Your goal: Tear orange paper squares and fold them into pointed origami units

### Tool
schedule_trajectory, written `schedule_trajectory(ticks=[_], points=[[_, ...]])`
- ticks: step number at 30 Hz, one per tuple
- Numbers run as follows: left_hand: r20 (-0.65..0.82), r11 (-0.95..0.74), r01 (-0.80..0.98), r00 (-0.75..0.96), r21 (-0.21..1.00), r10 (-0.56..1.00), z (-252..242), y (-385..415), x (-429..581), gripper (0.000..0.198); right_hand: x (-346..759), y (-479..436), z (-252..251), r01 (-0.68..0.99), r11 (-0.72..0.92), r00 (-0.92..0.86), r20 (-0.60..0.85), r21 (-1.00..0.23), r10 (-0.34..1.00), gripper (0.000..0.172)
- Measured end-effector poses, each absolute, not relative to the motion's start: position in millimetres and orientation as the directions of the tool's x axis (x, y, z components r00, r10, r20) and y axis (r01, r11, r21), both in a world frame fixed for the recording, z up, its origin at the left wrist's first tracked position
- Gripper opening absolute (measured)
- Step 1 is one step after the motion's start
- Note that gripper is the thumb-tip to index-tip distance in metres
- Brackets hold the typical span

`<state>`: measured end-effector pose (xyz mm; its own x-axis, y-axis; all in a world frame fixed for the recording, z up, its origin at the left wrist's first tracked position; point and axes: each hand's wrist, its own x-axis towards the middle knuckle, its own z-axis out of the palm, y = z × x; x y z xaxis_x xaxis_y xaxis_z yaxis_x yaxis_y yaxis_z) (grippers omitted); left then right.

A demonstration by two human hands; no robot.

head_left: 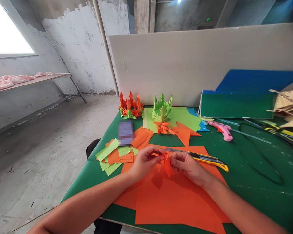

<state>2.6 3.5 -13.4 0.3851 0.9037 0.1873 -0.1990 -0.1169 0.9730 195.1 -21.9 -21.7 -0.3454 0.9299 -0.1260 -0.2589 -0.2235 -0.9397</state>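
Between my two hands is a small folded piece of orange paper (167, 166), its narrow tip pointing down. My left hand (146, 162) pinches its upper left edge with thumb and forefinger. From the other side my right hand (185, 165) has its fingertips closed at the paper's right edge. Large orange sheets (171, 204) lie under both hands. Just behind the right hand, a yellow utility knife (207, 158) rests on these sheets. Loose orange and green paper pieces (113, 156) are piled left of my left hand.
Folded orange (132, 105) and green paper crowns (161, 109) stand at the back of the green table (256, 195). A blurred purple rectangle (125, 132) lies before the orange one. At right are a pink glue gun (222, 130) with its cord and a wooden stick model (289, 104). A pale board (185, 58) stands behind.
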Motion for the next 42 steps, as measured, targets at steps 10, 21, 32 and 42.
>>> schedule_trajectory(ticks=[10,21,32,42], points=[[0.218,-0.171,-0.154,0.379,0.973,0.899,-13.4,2.5,2.9,0.014,191.3,-22.5,-21.5,-0.201,-0.131,-0.283,-0.07,-0.971,0.956,0.024],[0.223,-0.086,-0.293,0.473,0.952,0.852,-9.3,0.2,2.6,0.01,189.6,-23.7,-21.3,-0.155,-0.018,-0.235,0.02,-0.988,0.972,0.022],[0.156,0.025,-0.341,0.493,0.94,0.856,-6.2,-1.3,3.4,0.016,190.0,-23.5,-20.8,-0.162,-0.021,-0.282,0.026,-0.987,0.959,0.021],[0.091,0.09,-0.31,0.526,0.947,0.846,-1.1,-3.3,2.4,0.02,192.8,-20.7,-24.6,-0.109,0.012,-0.26,0.04,-0.994,0.965,0.025]])
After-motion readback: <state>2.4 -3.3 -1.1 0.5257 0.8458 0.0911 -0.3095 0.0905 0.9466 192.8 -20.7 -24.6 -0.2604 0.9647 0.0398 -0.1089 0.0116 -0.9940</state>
